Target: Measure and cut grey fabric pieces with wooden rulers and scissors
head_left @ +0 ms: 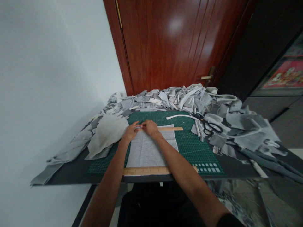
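A light grey piece of cloth [150, 153] lies flat in front of me on a green cutting mat [193, 145]. Across its far edge runs a wooden ruler [174, 128], its left end covered by my hands. Another wooden ruler [146, 171] lies along the near edge, partly behind my right forearm. At the cloth's far left corner, my left hand [131, 131] is closed on the cloth edge. My right hand [149, 126] pinches the same edge close beside it, fingertips almost touching the left ones. The exact grip is small and partly hidden.
Heaped grey and white fabric scraps [163, 97] line the table's back and both sides. Black-handled scissors [211, 127] lie among scraps on the right, near a curved white strip [181, 116]. A larger grey piece [107, 134] overlaps the mat's left side. A wooden door [165, 47] stands behind.
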Motion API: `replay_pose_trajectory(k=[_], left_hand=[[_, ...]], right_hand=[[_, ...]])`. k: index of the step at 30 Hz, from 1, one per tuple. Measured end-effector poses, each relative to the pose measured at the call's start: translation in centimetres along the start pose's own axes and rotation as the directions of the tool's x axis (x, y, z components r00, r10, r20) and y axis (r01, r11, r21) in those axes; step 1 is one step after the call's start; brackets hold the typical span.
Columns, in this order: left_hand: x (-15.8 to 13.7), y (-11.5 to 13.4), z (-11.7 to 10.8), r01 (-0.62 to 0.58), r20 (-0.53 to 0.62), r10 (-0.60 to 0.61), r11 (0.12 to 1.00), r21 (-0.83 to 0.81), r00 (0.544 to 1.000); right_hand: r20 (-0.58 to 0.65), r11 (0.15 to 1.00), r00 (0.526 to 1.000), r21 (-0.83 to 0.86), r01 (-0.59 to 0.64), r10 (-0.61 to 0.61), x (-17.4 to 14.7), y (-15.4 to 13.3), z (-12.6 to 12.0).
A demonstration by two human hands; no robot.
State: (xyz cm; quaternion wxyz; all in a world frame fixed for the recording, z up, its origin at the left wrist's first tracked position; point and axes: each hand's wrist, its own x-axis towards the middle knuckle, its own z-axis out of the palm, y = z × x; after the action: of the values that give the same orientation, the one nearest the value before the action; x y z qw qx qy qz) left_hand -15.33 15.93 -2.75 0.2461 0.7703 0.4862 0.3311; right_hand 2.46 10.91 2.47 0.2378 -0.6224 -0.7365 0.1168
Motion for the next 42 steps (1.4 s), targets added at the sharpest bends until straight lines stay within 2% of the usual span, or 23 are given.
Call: replay_pose_trajectory(k=[8, 14, 20, 29, 36, 42], left_hand=[[0.2, 0.5, -0.6, -0.035, -0.001, 0.035, 0.999, 0.037, 0.999], [0.1, 0.7, -0.6, -0.032, 0.003, 0.032, 0.999, 0.023, 0.999], [0.1, 0.3, -0.6, -0.025, 0.021, 0.027, 0.998, -0.05, 0.999], [0.4, -1.6, -0.2, 0.006, 0.054, 0.007, 0.972, -0.235, 0.999], [0.7, -2.4, 0.2, 0.011, 0.054, 0.01, 0.93, -0.368, 0.998], [0.7, -2.7, 0.3, 0.019, 0.052, 0.003, 0.91, -0.415, 0.999]], right_hand=[[0.017, 0.994, 0.996, -0.078, -0.082, 0.083, -0.3, 2.7, -2.5], [0.011, 0.995, 0.996, -0.045, -0.089, 0.089, -0.6, 3.7, -2.9], [-0.034, 0.998, 0.999, 0.063, -0.002, 0.004, -0.4, 3.6, -2.1], [-0.058, 0.984, 0.994, 0.146, 0.1, -0.093, 0.3, 1.9, 0.7], [-0.072, 0.987, 0.996, 0.146, 0.062, -0.052, 0.4, 0.9, 1.9], [-0.072, 0.991, 0.997, 0.135, 0.024, -0.015, 0.2, -0.2, 2.2]])
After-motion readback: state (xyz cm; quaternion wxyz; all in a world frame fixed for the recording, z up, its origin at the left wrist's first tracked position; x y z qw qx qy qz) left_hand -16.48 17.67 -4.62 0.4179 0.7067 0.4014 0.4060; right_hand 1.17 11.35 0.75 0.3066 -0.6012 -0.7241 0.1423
